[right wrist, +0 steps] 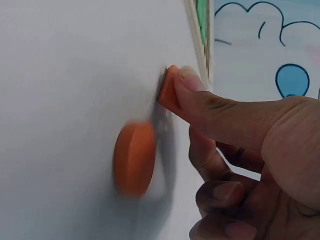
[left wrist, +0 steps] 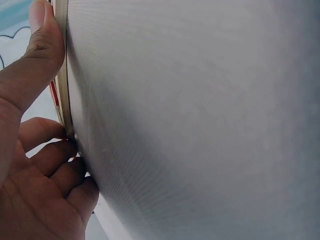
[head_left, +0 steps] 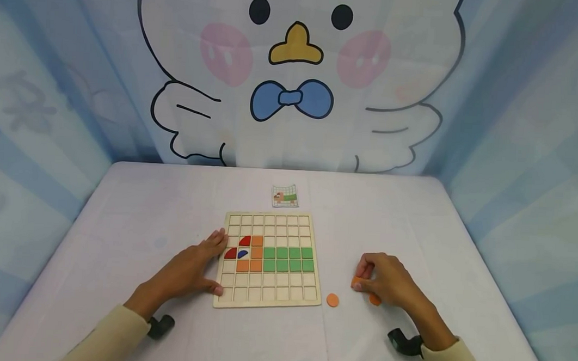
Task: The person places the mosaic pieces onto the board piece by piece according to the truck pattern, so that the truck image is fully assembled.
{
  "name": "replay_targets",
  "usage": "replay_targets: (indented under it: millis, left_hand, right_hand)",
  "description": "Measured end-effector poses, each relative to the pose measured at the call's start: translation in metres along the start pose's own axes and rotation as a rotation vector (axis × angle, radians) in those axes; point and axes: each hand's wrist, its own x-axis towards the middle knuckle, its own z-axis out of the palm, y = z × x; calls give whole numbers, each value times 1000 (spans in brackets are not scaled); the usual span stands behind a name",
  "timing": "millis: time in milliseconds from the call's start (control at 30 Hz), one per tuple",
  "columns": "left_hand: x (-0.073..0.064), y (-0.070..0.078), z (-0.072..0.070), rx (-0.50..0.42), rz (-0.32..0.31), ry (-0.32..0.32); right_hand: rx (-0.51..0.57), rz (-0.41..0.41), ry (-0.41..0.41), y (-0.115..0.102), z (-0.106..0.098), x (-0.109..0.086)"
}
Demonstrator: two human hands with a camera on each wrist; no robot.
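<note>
A wooden grid board (head_left: 275,295) lies on the table with red, orange, green and blue-and-white tiles in its cells. My left hand (head_left: 191,265) rests at its left edge, thumb on the lower left corner and fingers spread along the side; the thumb (left wrist: 42,55) and fingertips touch the rim in the left wrist view. To the right of the board, my right hand (head_left: 389,278) pinches a small orange tile (right wrist: 171,90) close to the tabletop. Another orange tile (right wrist: 134,159), blurred and round-edged, is just beside it, partly covered by the hand in the head view.
A round orange tile (head_left: 332,300) lies between the board's lower right corner and my right hand. Behind the board is a small picture card (head_left: 285,196) with a gridded coloured pattern. A white cloth (head_left: 170,196) covers the table, and printed curtains (head_left: 291,142) enclose it.
</note>
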Motion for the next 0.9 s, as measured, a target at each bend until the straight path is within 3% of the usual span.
replay_targets:
  millis: [267,467,900]
  left_hand:
    - [0,-2,2,-6,-7,0]
    - [-1,-3,2,-4,-3,1]
    - [2,-5,1,-24,0,-20]
  right_hand:
    - [111,-101,10,-38,19,21]
    - [158,-249,-39,-75,32,37]
    - [119,-360,-117,-155,76,71]
